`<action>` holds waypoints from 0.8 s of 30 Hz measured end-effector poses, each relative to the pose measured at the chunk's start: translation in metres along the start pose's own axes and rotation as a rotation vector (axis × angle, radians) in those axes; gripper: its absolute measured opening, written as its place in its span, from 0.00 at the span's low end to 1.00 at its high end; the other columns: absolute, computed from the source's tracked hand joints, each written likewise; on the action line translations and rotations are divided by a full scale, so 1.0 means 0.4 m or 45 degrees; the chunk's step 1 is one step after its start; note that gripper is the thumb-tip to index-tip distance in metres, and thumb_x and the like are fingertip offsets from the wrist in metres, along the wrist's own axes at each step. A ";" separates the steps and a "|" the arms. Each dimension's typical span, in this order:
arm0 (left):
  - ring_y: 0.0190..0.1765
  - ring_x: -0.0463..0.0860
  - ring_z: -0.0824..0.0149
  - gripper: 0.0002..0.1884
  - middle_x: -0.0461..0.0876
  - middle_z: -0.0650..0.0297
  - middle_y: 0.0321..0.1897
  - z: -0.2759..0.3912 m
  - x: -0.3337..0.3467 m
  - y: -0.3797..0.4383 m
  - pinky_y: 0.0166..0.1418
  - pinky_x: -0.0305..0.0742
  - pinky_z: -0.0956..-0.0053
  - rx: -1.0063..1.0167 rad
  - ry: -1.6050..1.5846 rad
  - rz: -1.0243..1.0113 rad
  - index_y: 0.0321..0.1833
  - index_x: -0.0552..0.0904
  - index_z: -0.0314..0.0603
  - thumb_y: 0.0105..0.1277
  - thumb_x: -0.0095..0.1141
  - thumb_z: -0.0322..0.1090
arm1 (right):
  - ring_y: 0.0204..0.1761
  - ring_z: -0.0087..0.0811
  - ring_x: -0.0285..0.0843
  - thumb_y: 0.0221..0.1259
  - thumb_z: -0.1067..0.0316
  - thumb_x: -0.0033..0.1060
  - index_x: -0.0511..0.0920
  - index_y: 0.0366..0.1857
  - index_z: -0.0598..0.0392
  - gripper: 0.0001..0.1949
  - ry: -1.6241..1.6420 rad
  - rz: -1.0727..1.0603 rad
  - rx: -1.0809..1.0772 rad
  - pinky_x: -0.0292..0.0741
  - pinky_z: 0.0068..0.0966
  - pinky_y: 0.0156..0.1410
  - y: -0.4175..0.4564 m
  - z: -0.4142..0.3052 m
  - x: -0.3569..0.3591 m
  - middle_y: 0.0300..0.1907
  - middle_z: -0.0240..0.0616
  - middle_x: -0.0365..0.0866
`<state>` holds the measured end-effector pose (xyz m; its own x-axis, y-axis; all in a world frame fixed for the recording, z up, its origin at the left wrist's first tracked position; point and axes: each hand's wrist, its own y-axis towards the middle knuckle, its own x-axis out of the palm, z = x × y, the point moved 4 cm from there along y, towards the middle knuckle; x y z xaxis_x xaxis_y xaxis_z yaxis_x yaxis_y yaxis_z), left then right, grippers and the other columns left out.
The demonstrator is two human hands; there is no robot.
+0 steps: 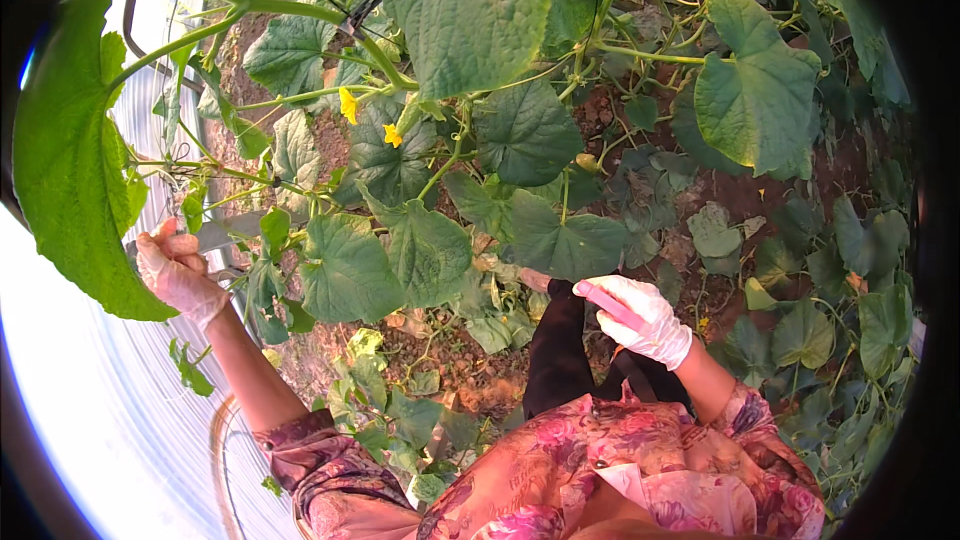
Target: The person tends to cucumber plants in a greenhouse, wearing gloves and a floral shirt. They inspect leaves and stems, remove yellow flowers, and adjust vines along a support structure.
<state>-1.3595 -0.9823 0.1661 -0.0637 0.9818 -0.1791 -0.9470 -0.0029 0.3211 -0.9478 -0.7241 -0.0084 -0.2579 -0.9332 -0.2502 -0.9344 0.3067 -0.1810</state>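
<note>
My left hand (178, 274), in a thin translucent glove, is raised at the left beside a large cucumber leaf (67, 157). Its fingers are curled, and whether they pinch anything is unclear. In a white glove, my right hand (645, 322) is closed around a pink handle-like object (611, 306) in front of my legs; the kind of tool cannot be made out. Between and above the hands spreads a cucumber vine with broad leaves (349, 266). Yellow flowers (348, 106) and a small young cucumber (409, 114) hang from its stem (300, 9).
A dark clip (361, 13) grips the thick stem near the top. Translucent plastic sheeting (135, 390) forms the left side, with a curved pipe (219, 450) along it. More cucumber foliage (806, 337) crowds the right. Brown soil (480, 382) shows below the vines.
</note>
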 end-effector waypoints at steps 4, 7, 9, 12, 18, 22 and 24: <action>0.20 0.70 0.77 0.12 0.79 0.65 0.22 0.007 0.209 -0.199 0.25 0.65 0.82 0.078 0.567 -0.604 0.45 0.82 0.39 0.69 0.51 0.39 | 0.45 0.40 0.81 0.50 0.78 0.57 0.76 0.49 0.57 0.18 -0.052 -0.011 -0.017 0.76 0.29 0.51 -0.016 0.014 -0.029 0.44 0.42 0.81; 0.40 0.81 0.61 0.15 0.82 0.59 0.37 -0.007 0.380 -0.218 0.48 0.74 0.71 0.642 0.960 -0.938 0.55 0.79 0.45 0.66 0.53 0.32 | 0.43 0.45 0.80 0.48 0.75 0.60 0.75 0.48 0.54 0.19 -0.097 0.025 -0.074 0.77 0.33 0.48 -0.036 0.031 -0.063 0.42 0.42 0.81; 0.43 0.81 0.56 0.17 0.82 0.54 0.39 -0.011 0.461 -0.190 0.49 0.75 0.67 1.156 0.935 -0.895 0.57 0.78 0.47 0.64 0.54 0.30 | 0.43 0.45 0.80 0.48 0.76 0.60 0.75 0.48 0.54 0.19 -0.129 0.026 -0.109 0.77 0.33 0.48 -0.051 0.027 -0.084 0.43 0.42 0.81; 0.45 0.81 0.55 0.19 0.82 0.53 0.44 -0.149 0.534 -0.082 0.52 0.74 0.63 0.878 1.098 -1.251 0.58 0.78 0.48 0.63 0.54 0.30 | 0.43 0.45 0.80 0.47 0.76 0.60 0.75 0.48 0.54 0.19 -0.126 0.031 -0.113 0.77 0.33 0.48 -0.069 0.040 -0.108 0.43 0.42 0.81; 0.46 0.79 0.65 0.20 0.83 0.61 0.44 -0.151 0.626 -0.095 0.52 0.73 0.69 -0.321 0.863 -1.692 0.57 0.79 0.49 0.60 0.59 0.32 | 0.42 0.44 0.81 0.47 0.77 0.59 0.76 0.49 0.54 0.20 -0.078 0.058 0.016 0.77 0.31 0.48 -0.109 0.086 -0.169 0.43 0.43 0.81; 0.38 0.78 0.73 0.09 0.82 0.67 0.33 -0.416 0.455 0.065 0.40 0.74 0.77 1.258 2.262 -1.820 0.39 0.83 0.39 0.55 0.59 0.28 | 0.39 0.41 0.81 0.48 0.79 0.56 0.77 0.49 0.54 0.20 -0.025 0.048 -0.115 0.77 0.28 0.45 -0.122 0.071 -0.183 0.41 0.42 0.81; 0.33 0.78 0.69 0.06 0.82 0.64 0.29 -0.318 0.590 -0.006 0.36 0.74 0.75 0.541 1.574 -1.860 0.36 0.82 0.38 0.56 0.56 0.26 | 0.37 0.40 0.81 0.47 0.80 0.56 0.77 0.49 0.54 0.21 -0.063 0.131 -0.040 0.76 0.29 0.44 -0.128 0.106 -0.217 0.41 0.41 0.82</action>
<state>-1.4121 -0.7747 0.0047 0.2406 -0.4611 -0.8541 -0.3565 0.7764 -0.5197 -0.8670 -0.6510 -0.0178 -0.3408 -0.8865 -0.3129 -0.9112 0.3935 -0.1223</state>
